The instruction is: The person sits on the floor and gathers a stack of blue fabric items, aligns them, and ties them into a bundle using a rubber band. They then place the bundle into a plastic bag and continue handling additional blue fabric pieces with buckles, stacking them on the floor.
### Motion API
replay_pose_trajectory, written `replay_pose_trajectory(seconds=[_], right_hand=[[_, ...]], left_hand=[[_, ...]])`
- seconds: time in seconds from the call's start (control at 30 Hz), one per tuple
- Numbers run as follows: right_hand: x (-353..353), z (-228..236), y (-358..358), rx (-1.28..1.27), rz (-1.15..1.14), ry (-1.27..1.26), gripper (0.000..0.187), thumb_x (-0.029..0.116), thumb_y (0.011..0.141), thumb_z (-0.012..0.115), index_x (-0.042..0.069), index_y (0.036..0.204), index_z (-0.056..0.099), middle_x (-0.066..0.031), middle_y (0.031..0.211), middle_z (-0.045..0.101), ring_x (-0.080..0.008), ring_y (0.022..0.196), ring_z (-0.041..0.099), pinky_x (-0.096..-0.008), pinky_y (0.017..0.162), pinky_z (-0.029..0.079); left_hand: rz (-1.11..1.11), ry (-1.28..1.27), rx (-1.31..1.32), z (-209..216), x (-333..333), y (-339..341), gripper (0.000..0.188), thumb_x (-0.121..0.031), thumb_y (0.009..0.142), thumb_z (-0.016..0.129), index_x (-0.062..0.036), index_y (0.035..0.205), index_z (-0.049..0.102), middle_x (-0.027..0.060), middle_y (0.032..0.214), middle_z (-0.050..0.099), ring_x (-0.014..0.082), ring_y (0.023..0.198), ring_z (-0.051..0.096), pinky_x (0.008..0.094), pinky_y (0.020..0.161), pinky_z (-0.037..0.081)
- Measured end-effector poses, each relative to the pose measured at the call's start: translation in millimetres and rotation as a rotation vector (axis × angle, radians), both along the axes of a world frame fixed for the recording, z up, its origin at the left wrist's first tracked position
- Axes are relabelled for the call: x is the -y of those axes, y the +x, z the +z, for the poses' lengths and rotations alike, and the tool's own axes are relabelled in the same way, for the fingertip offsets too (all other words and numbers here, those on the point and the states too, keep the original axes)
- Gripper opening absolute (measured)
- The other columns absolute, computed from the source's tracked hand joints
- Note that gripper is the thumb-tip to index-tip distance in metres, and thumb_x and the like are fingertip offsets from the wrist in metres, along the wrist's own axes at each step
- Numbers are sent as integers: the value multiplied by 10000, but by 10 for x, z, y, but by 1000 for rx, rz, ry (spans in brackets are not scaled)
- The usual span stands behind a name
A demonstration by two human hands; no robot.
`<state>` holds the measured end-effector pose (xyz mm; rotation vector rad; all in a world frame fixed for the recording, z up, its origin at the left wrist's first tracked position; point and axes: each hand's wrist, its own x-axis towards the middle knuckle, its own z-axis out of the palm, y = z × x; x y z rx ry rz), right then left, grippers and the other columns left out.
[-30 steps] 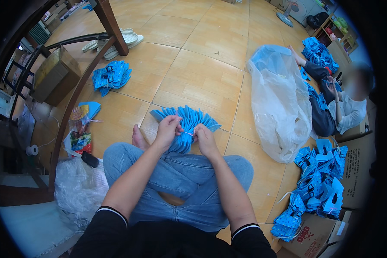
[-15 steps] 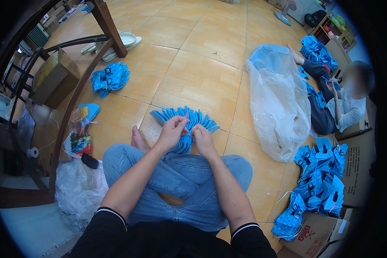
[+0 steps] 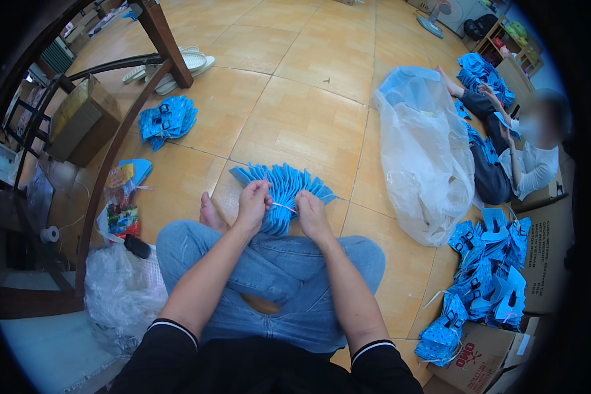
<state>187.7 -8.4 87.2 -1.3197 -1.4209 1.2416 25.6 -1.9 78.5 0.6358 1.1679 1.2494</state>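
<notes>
A fanned bundle of blue flat pieces lies on the floor in front of my crossed legs. Across its middle runs a thin pale pink string, stretched between my two hands. My left hand is closed, pinching the string at the bundle's left side, and a short pink end sticks up above its fingers. On the other side my right hand is also closed on the string, its knuckles against the blue pieces. Whether the string is knotted cannot be made out.
A large translucent plastic bag lies to the right, beside a seated person handling a blue piece. More blue bundles are piled near cartons. Another blue bundle rests at left, near a wooden frame.
My hands have drawn apart, the left one moving left, and the string now shows taut between them. The seated person has raised a hand and a blue piece.
</notes>
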Motion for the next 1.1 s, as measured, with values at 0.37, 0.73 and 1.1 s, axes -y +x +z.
replay_pose_trajectory(seconds=[0.37, 0.73, 1.1], right_hand=[[99, 368, -42, 380, 27, 0, 275, 255, 865, 559, 0, 763, 565, -209, 649, 584, -366, 643, 623, -443, 563, 453], [144, 380, -14, 386, 36, 27, 196, 221, 908, 606, 26, 913, 598, -139, 603, 569, -233, 522, 555, -354, 510, 426], [88, 61, 55, -116, -32, -243, 147, 172, 945, 552, 25, 933, 565, -47, 751, 628, -90, 648, 551, -247, 577, 430]], left_hand=[[-233, 146, -215, 295, 94, -5, 193, -188, 982, 510, -27, 1031, 604, 43, 873, 644, 99, 806, 629, 221, 646, 493], [-259, 374, -523, 335, 73, 17, 151, -129, 940, 576, -22, 995, 667, 33, 944, 572, 107, 858, 586, 234, 722, 505], [-370, 240, -613, 192, 165, 186, 150, -84, 835, 677, -12, 967, 685, 42, 911, 597, 98, 728, 560, 237, 667, 480]])
